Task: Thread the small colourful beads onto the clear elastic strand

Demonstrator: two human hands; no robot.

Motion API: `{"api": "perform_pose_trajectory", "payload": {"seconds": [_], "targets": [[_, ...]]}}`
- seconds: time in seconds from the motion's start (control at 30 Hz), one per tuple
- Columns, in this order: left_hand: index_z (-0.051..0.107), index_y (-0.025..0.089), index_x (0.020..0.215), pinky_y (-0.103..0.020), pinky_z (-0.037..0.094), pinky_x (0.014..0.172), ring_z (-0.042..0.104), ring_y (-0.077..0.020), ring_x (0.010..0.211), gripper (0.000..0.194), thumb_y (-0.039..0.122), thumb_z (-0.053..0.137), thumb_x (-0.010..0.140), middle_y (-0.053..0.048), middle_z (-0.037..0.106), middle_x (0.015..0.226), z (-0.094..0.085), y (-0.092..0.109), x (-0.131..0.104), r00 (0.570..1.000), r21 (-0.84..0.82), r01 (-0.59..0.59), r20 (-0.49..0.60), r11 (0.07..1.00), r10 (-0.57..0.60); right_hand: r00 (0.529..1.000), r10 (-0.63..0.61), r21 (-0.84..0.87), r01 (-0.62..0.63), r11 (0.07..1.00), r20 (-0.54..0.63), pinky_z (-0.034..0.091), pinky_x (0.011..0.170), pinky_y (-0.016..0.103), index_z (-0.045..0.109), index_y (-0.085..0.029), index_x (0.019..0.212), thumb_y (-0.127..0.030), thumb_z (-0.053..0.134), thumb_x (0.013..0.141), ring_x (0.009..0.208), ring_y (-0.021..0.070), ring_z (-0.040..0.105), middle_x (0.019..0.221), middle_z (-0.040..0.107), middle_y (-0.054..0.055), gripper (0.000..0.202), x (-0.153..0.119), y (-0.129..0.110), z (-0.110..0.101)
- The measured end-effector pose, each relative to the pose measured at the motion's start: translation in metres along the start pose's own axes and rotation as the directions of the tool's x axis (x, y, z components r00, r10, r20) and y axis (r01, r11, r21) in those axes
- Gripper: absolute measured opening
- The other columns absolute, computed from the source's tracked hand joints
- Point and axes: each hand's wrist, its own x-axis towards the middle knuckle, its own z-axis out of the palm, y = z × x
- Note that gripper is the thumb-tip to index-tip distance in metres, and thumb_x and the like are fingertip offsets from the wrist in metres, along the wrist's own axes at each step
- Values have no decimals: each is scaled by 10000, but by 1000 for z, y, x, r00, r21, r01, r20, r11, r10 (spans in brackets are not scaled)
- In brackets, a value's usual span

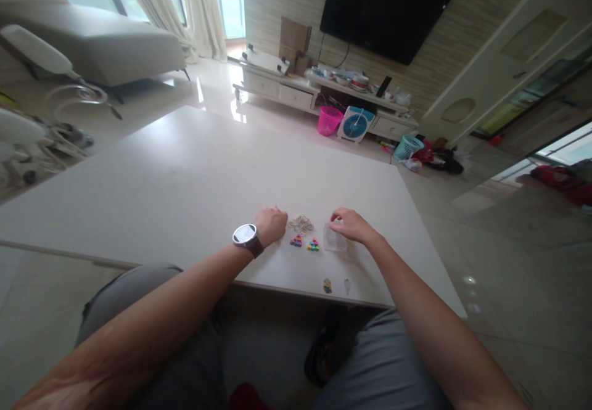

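My left hand [272,224], with a watch on the wrist, rests on the white table [185,176] with its fingers curled, just left of a small pile of thin rubber bands [301,222]. My right hand [349,225] lies on the table with its fingers on a small clear plastic bag [333,240]. Between the hands, nearer me, sit two small clusters of coloured beads [296,241] [313,245]. Whether the left fingers pinch anything is hidden.
Near the table's front edge lie a small yellow figure [327,285] and a small clear piece [347,285]. Beyond the table stand a TV cabinet [296,92], a pink basket [329,120], a blue fan [355,124] and a sofa [106,43].
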Motion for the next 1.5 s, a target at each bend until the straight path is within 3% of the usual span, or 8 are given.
{"api": "perform_pose_trajectory", "payload": {"seconds": [0.13, 0.23, 0.4, 0.57, 1.5], "targets": [[698, 36, 1056, -426, 541, 788, 682, -329, 953, 326, 142, 464, 856, -255, 663, 1092, 0, 0, 0, 1000, 0, -2, -1, 1000, 2, 994, -75, 75, 69, 995, 85, 458, 919, 325, 669, -179, 1051, -374, 696, 813, 1026, 225, 619, 1105, 664, 92, 309, -5, -3, -5], [692, 41, 1067, -411, 535, 790, 679, -322, 963, 327, 153, 461, 863, -245, 662, 1104, 1, -1, 0, 1000, 5, -2, -1, 1000, 2, 978, -120, 99, 104, 990, 173, 450, 969, 353, 649, -185, 1149, -445, 791, 715, 1092, 251, 597, 1179, 630, 103, 525, -8, -5, -7], [694, 35, 1058, -418, 529, 793, 676, -345, 977, 322, 160, 477, 857, -260, 661, 1104, 4, -1, 2, 1000, 7, -4, -7, 1000, 4, 958, -143, 110, 119, 987, 247, 456, 974, 374, 621, -195, 1238, -397, 884, 569, 1114, 275, 584, 1214, 602, 107, 747, -8, -4, -1], [695, 33, 1052, -421, 532, 788, 678, -355, 982, 322, 148, 472, 850, -256, 664, 1104, 5, -2, 2, 1000, 10, -5, -14, 1000, 5, 958, -123, 103, 99, 990, 259, 467, 950, 370, 610, -178, 1243, -302, 880, 549, 1078, 271, 598, 1177, 624, 109, 755, -5, -5, 4], [671, 41, 1072, -401, 514, 773, 668, -333, 963, 318, 141, 452, 864, -245, 653, 1098, 6, -1, 1, 1000, 17, -2, -25, 1000, 2, 959, -137, 84, 120, 989, 249, 464, 942, 349, 617, -168, 1234, -303, 869, 570, 1074, 257, 603, 1180, 631, 108, 723, -7, -8, 3]]}}
